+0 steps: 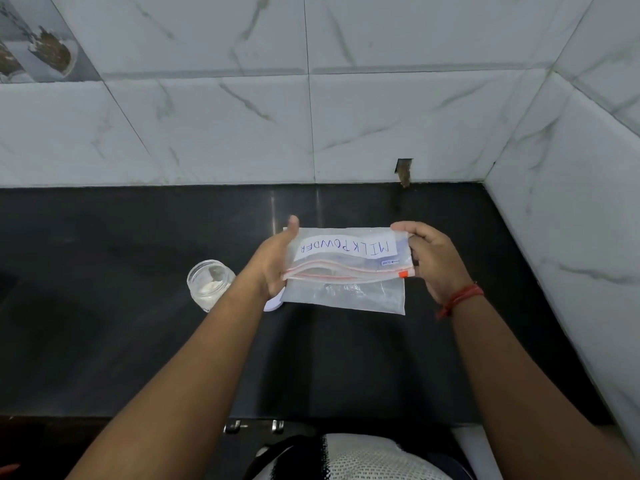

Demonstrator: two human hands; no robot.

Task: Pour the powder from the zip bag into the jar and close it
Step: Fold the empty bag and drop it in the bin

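milk powder zip bag (346, 268) sits in the middle of the head view, held flat above the black counter (138, 341) between both hands. the left hand (277, 261) cups the bag's left end, thumb up along the edge and the fingers under the plastic, so how tightly they curl cannot be told. the right hand (429, 261) pinches the right end near the orange slider tab, its fingers curled round the bag's edge. the zip track looks partly parted in the middle, and the bag looks nearly flat, with only a thin film of residue showing through it.

the glass jar (210, 284) stands uncapped on the counter just left of the left forearm, with white powder in its bottom. a pale disc edge (273, 304) peeks out under the bag by the left wrist; it may be the jar's lid, though too little shows to be sure.

judged from here, the risks are a puff or spill onto the counter if the slack bag is tipped with its mouth gaping, and the left forearm knocking the open jar as it swings across. the marble-tiled wall (381, 116) closes in behind and on the right, with a chipped notch (403, 171) at its base; nothing stands between the bag and the jar except the left arm itself.
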